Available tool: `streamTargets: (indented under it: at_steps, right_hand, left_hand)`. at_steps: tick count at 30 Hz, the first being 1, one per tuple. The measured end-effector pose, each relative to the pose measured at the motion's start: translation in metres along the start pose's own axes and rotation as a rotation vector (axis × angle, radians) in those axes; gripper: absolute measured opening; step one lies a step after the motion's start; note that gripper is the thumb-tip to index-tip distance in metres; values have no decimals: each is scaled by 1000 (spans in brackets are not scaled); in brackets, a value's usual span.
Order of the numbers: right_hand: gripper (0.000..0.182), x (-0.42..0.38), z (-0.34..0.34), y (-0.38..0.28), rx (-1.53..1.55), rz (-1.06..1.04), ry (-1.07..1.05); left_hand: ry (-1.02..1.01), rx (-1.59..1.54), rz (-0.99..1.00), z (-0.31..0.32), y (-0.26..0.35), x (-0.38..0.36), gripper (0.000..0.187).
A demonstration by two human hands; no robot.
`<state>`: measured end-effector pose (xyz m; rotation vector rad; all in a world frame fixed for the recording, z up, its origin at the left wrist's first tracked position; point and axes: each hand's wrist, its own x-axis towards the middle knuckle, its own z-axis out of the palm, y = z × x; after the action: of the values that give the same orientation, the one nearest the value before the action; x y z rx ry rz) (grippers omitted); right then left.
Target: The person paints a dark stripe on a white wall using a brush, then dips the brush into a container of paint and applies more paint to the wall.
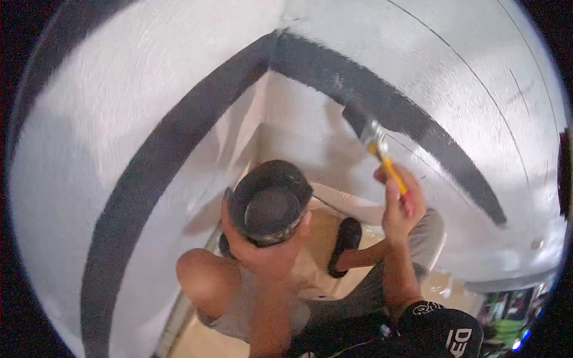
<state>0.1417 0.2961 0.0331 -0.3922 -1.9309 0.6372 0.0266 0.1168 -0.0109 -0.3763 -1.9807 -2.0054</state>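
My left hand (271, 253) is wrapped round the lower side of a dark paint pot (271, 170), its fingers and thumb on opposite sides. The pot's open top faces up at me, with dark grey inside. In my right hand (401, 206) is a paintbrush (391, 171) with a yellow and red handle, pointing up and left. Its bristles, blurred, are right at the lower edge of a dark grey painted band (412, 116) on the right wall. A dark patch (354, 118) juts below that band, just left of the bristles.
Another dark band (158, 164) runs down the left white wall (59, 197) and meets the right one at the corner. Below are my bent knee (206, 274), a black shoe (348, 241) and tan flooring (319, 238). Blurred colourful items (513, 316) show at lower right.
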Motion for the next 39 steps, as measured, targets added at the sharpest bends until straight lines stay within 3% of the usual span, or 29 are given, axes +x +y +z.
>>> streamTargets:
  at_steps: [3, 5, 7, 10, 14, 20, 23, 25, 32, 39]
  right_hand:
    - [27, -37, 7, 2, 85, 145, 88]
    - [33, -41, 17, 6, 46, 155, 160]
    - [39, -34, 22, 11, -41, 133, 104]
    - [39, -10, 55, 1, 19, -29, 146]
    - [42, 13, 97, 4, 78, -88, 201]
    - [40, -10, 86, 21, -79, -66, 292]
    - [50, -13, 73, 18, -116, -124, 260]
    - [49, -9, 77, 18, -135, -152, 217]
    - [45, 5, 115, 24, -62, -239, 36]
    - [40, 18, 100, 10, -58, -308, 112]
  left_hand:
    - [53, -71, 57, -3, -2, -7, 112]
    - [-26, 84, 205, -9, 3, -8, 111]
    - [49, -275, 93, 0, 21, -12, 92]
    - [-3, -327, 69, 0, 22, -13, 90]
    - [47, -272, 52, 3, 7, -10, 102]
    - [87, -201, -50, -7, -2, -13, 104]
    - [127, -260, -156, -4, 7, -14, 105]
    - [42, -284, -104, -5, 3, -13, 106]
    - [22, -210, -22, -7, 4, -11, 109]
    - [28, -234, -114, -10, 5, -11, 109]
